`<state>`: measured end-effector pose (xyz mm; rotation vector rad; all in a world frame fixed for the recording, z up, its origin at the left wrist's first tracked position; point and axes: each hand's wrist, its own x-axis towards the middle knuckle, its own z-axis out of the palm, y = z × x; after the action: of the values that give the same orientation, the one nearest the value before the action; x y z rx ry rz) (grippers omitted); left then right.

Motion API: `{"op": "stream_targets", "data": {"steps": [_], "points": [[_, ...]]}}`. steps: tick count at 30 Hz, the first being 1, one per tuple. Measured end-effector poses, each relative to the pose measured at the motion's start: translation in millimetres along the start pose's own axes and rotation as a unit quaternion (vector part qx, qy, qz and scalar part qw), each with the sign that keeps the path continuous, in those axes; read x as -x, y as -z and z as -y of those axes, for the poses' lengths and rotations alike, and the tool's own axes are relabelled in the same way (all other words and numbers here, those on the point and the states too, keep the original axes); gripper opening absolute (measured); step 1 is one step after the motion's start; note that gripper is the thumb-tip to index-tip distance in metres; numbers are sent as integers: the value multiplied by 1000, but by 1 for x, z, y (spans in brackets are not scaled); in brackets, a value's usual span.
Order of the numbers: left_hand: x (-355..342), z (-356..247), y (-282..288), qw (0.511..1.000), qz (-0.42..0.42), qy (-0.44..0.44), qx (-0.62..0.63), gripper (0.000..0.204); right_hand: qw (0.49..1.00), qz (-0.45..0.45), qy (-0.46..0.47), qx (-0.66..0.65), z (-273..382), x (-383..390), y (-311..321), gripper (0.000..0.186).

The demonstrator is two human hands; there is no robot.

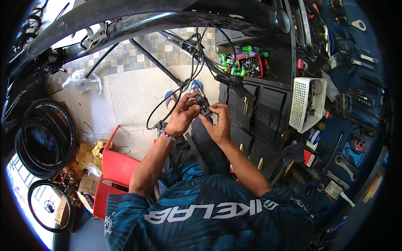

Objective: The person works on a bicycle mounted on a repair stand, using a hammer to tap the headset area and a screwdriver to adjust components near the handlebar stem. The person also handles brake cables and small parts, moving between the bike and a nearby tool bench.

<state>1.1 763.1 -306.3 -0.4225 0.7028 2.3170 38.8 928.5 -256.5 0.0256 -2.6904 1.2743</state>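
Both hands meet in front of my body around a small dark bicycle brake caliper [203,104]. My left hand [183,115] pinches its left side with thumb and fingers, and a beaded bracelet circles that wrist. On the other side, my right hand [218,123] grips the lower right edge between thumb and fingertips. Fingers cover part of the caliper, so its details are hard to make out. Black cables [148,118] hang in loops from the bike above and run down close to my left hand.
A black bike frame [167,19] spans the top. A red chair [119,169] stands at left near stacked tyres [69,129]. On the right are black drawers [270,108], a red tray [261,69] of small parts, a white basket [298,106] and wall-hung tools [359,25].
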Motion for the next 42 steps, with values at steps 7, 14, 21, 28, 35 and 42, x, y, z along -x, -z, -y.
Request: {"op": "stream_targets", "data": {"steps": [7,14,21,28,35,42], "points": [[0,-1,2,1000,-6,4,-17,38,1000,0,4,-1,-2,1,0,49],[0,1,3,1000,2,0,-27,39,1000,5,-5,-3,-2,4,-1,48],[1,-1,2,999,3,2,-33,38,1000,7,-3,-5,-2,5,-1,48],[2,0,4,1000,-5,1,-22,41,1000,0,7,-1,4,4,0,49],[5,-1,6,1000,3,5,7,39,1000,-2,25,3,7,4,-1,48],[7,-4,5,1000,-8,6,-9,41,1000,12,24,-7,6,4,-1,47]]}}
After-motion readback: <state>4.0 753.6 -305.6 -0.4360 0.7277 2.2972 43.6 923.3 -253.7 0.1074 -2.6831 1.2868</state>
